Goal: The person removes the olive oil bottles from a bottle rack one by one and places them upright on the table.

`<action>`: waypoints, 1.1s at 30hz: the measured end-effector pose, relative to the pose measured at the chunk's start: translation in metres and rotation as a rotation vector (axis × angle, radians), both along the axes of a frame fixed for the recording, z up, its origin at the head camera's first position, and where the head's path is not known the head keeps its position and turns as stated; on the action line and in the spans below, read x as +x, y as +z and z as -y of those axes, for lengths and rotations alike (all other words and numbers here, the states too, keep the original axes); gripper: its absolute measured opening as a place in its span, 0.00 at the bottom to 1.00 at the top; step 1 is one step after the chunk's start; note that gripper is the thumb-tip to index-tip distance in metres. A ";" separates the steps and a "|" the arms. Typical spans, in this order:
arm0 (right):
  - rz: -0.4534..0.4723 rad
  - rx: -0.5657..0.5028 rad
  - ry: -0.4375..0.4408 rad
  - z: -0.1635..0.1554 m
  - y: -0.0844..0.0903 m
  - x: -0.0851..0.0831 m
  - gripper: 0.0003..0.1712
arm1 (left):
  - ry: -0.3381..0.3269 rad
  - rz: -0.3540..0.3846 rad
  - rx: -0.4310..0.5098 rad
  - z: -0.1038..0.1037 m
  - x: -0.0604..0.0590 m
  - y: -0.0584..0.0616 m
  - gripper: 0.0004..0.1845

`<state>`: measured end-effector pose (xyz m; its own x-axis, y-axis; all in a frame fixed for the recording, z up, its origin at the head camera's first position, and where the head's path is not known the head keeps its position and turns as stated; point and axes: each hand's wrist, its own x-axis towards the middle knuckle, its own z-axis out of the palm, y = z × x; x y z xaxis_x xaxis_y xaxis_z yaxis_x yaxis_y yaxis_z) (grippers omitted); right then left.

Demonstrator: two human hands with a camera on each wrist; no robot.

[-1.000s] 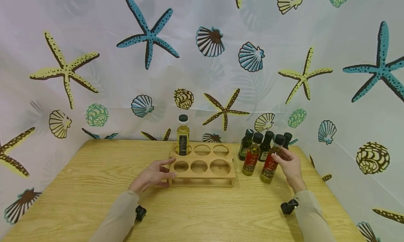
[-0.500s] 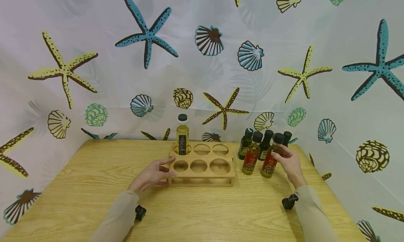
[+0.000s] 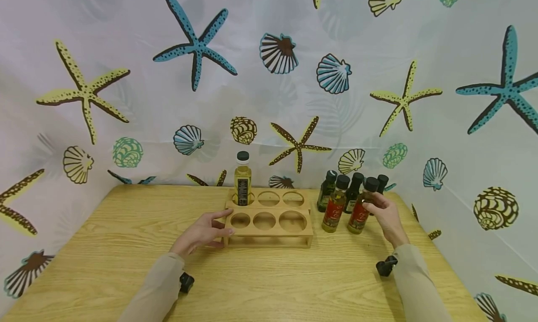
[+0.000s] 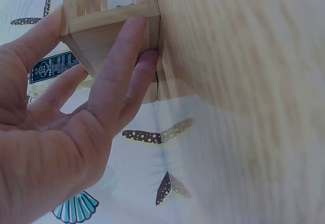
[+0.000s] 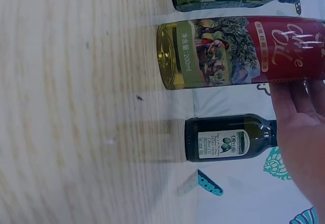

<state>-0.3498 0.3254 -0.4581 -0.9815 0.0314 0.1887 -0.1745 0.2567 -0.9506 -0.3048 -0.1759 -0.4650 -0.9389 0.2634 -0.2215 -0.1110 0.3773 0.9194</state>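
Observation:
My right hand (image 3: 384, 217) pinches a red-labelled olive oil bottle (image 3: 359, 214) near its neck. The label reads olive oil in the right wrist view, where the bottle (image 5: 223, 54) stretches from my fingers (image 5: 299, 97). Whether its base touches the table cannot be told. My left hand (image 3: 204, 231) rests against the left end of a two-step wooden bottle rack (image 3: 269, 238), its fingers extended and spread along that end in the left wrist view. An oil bottle (image 3: 243, 182) with a dark label and dark green cap stands in the rack's back left hole.
Left of the held bottle stands another red-labelled bottle (image 3: 334, 210). Behind are dark green bottles, one at the left (image 3: 326, 191), one in the middle (image 3: 354, 191), one at the right (image 3: 382, 183). A patterned cloth (image 3: 269, 102) borders the wooden table (image 3: 269, 284).
The held bottle's base has shifted back toward the dark bottles, and the bottle looks more upright. My left hand and the rack have stayed put.

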 end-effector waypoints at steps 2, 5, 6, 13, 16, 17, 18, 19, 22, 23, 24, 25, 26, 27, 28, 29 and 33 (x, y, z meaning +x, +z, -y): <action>-0.004 -0.005 0.009 0.000 0.001 0.000 0.29 | 0.006 0.005 -0.002 -0.001 0.000 0.001 0.40; -0.003 -0.004 0.017 0.000 0.002 0.001 0.29 | -0.002 0.004 -0.005 0.000 0.000 0.001 0.41; -0.002 -0.007 0.020 0.000 0.003 0.000 0.29 | 0.000 0.004 -0.003 0.000 0.000 0.001 0.41; -0.007 -0.017 0.033 0.001 0.001 -0.001 0.28 | 0.005 0.001 -0.007 0.000 0.001 0.003 0.40; -0.009 -0.018 0.036 0.001 0.000 -0.001 0.26 | 0.006 0.002 -0.012 0.000 0.002 0.003 0.40; -0.009 -0.018 0.036 0.001 0.000 0.000 0.25 | 0.008 0.002 -0.011 0.000 0.002 0.003 0.40; -0.009 -0.021 0.036 0.001 0.000 0.000 0.24 | 0.004 -0.001 -0.013 0.000 0.003 0.002 0.40; -0.008 -0.021 0.036 0.001 0.000 0.000 0.23 | 0.005 -0.001 -0.012 0.000 0.003 0.002 0.40; -0.008 -0.026 0.051 0.000 0.000 -0.001 0.24 | 0.004 -0.003 -0.012 0.000 0.003 0.002 0.40; -0.008 -0.026 0.056 0.000 0.000 -0.002 0.25 | 0.003 -0.003 -0.011 0.000 0.002 0.002 0.40; -0.010 -0.026 0.062 -0.001 0.000 -0.002 0.26 | 0.003 -0.003 -0.011 0.000 0.002 0.002 0.40; -0.012 -0.024 0.071 -0.001 0.001 -0.003 0.27 | 0.004 -0.002 -0.010 0.000 0.002 0.002 0.40; -0.012 -0.023 0.078 -0.002 0.001 -0.003 0.27 | 0.005 -0.003 -0.009 0.000 0.002 0.002 0.40; -0.013 -0.023 0.084 -0.002 0.002 -0.003 0.28 | 0.005 -0.003 -0.008 0.000 0.002 0.003 0.40; -0.014 -0.022 0.086 -0.003 0.002 -0.003 0.28 | 0.004 -0.003 -0.007 0.000 0.002 0.003 0.40; -0.012 -0.018 0.090 -0.003 0.002 -0.003 0.28 | 0.002 -0.005 -0.008 0.000 0.002 0.003 0.40; 0.001 -0.015 0.086 -0.005 0.003 -0.002 0.28 | 0.000 -0.005 -0.014 -0.001 0.002 0.003 0.40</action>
<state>-0.3519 0.3303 -0.4551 -0.9809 -0.0505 0.1878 -0.1944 0.2266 -0.9544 -0.3027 -0.1748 -0.4616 -0.9401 0.2599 -0.2204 -0.1065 0.3902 0.9145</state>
